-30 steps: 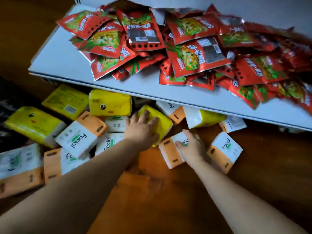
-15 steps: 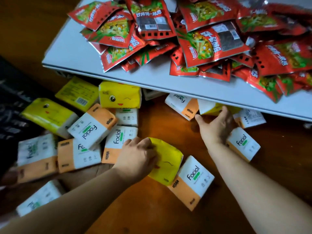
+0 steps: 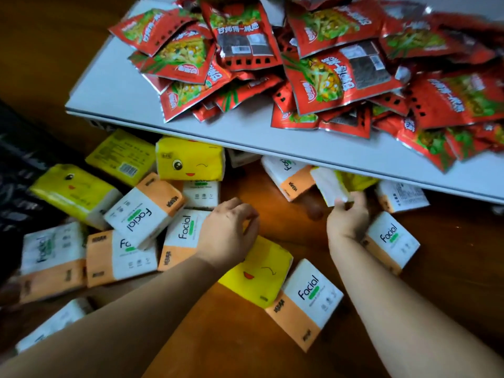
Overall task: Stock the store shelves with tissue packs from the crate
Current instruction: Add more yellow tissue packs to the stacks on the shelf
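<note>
My left hand (image 3: 229, 233) grips the smiley pack (image 3: 259, 274); my right hand (image 3: 349, 218) pinches a yellow pack (image 3: 331, 186) beneath the shelf (image 3: 245, 137).

Red snack packets (image 3: 338, 77): loose overlapping heap, upper right. Green-yellow food print, white characters; some lie back side up, showing dark label panels. Glossy brown wooden surface (image 3: 231, 336) below. Dark patterned object (image 3: 16, 186) at left edge, too blurred to identify.
</note>
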